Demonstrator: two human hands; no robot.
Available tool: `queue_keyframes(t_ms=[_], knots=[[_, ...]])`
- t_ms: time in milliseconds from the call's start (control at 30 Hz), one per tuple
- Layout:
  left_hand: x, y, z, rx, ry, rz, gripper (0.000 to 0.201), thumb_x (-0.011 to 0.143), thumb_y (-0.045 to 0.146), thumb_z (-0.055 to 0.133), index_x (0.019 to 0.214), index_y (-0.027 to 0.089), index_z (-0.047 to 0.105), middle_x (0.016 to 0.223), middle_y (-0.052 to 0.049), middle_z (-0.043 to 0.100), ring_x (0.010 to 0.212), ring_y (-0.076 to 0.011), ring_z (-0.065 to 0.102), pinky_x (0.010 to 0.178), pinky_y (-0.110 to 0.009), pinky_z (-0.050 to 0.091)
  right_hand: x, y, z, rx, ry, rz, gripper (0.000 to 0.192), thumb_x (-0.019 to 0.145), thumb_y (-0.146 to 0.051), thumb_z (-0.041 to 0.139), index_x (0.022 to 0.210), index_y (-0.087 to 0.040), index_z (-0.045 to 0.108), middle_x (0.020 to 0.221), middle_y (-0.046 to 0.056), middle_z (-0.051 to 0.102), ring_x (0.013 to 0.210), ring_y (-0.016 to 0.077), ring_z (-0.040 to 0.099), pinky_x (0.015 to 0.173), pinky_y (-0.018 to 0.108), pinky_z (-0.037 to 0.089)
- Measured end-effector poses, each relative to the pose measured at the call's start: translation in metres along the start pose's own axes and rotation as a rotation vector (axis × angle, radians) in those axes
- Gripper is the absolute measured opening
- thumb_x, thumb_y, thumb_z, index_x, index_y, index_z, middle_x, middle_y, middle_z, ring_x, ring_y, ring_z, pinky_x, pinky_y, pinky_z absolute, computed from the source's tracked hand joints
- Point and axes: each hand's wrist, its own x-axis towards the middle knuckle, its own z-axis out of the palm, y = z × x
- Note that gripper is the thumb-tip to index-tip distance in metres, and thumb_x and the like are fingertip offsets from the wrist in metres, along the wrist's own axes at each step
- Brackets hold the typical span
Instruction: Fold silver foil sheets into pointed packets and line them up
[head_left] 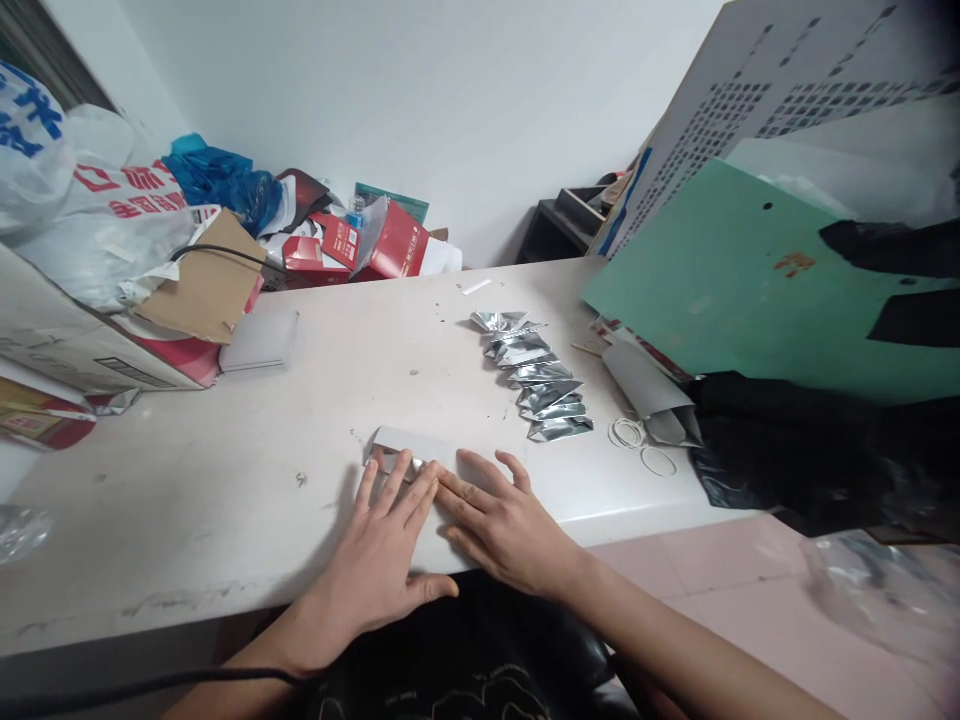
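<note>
A folded strip of silver-and-white foil paper (411, 438) lies flat near the table's front edge. My left hand (382, 555) rests over its lower side, fingers stretched out and spread, fingertips on the strip. My right hand (506, 515) lies flat from the right, its fingertips meeting those of the left at the strip's edge. The fingers hide part of the strip. Beyond my right hand, several folded silver foil pieces (536, 375) overlap in a slanting row.
Cream rubber bands (627, 433) lie right of the foil row, beside a rolled grey sheet (651, 392). A green board (750, 270) leans at the right. White cards (259, 341) and a cardboard box (90, 330) with plastic bags stand left. Red boxes (394, 240) sit at the back.
</note>
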Motion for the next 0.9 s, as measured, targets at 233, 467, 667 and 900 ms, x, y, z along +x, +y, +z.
queue_keyframes(t_ms=[233, 467, 667, 900], knots=[[-0.001, -0.003, 0.004, 0.028, 0.002, -0.009, 0.100, 0.107, 0.080, 0.026, 0.177, 0.016, -0.005, 0.182, -0.011, 0.023, 0.169, -0.0395, 0.015, 0.136, -0.065, 0.008, -0.006, 0.007, 0.006, 0.011, 0.007, -0.039, 0.055, 0.115, -0.043, 0.040, 0.166, -0.025, 0.047, 0.168, 0.000, 0.050, 0.153, 0.0396, 0.042, 0.123, 0.063, 0.024], [-0.002, -0.003, 0.007, 0.046, 0.021, -0.019, 0.094, 0.108, 0.078, 0.027, 0.178, 0.019, 0.005, 0.181, -0.009, 0.026, 0.169, -0.0391, 0.015, 0.136, -0.065, 0.005, -0.008, 0.011, 0.008, 0.036, 0.013, -0.028, 0.056, 0.114, -0.045, 0.044, 0.168, -0.031, 0.043, 0.168, 0.000, 0.052, 0.149, 0.0372, 0.046, 0.124, 0.062, 0.025], [-0.006, -0.013, 0.006, 0.075, 0.062, -0.054, 0.093, 0.106, 0.081, 0.032, 0.177, 0.023, 0.019, 0.182, -0.005, 0.027, 0.169, -0.0440, 0.005, 0.134, -0.072, 0.002, -0.006, 0.006, 0.002, 0.033, 0.016, 0.002, 0.050, 0.113, -0.041, 0.047, 0.161, -0.030, 0.053, 0.164, -0.002, 0.057, 0.139, 0.0357, 0.051, 0.121, 0.061, 0.023], [-0.009, -0.031, -0.002, 0.069, 0.118, -0.148, 0.080, 0.101, 0.082, 0.045, 0.169, 0.040, 0.041, 0.182, -0.001, 0.027, 0.167, -0.0541, 0.004, 0.127, -0.082, 0.016, -0.005, 0.002, 0.000, 0.022, 0.047, 0.021, 0.045, 0.113, -0.040, 0.049, 0.156, -0.029, 0.058, 0.163, -0.003, 0.058, 0.131, 0.0354, 0.053, 0.117, 0.060, 0.023]])
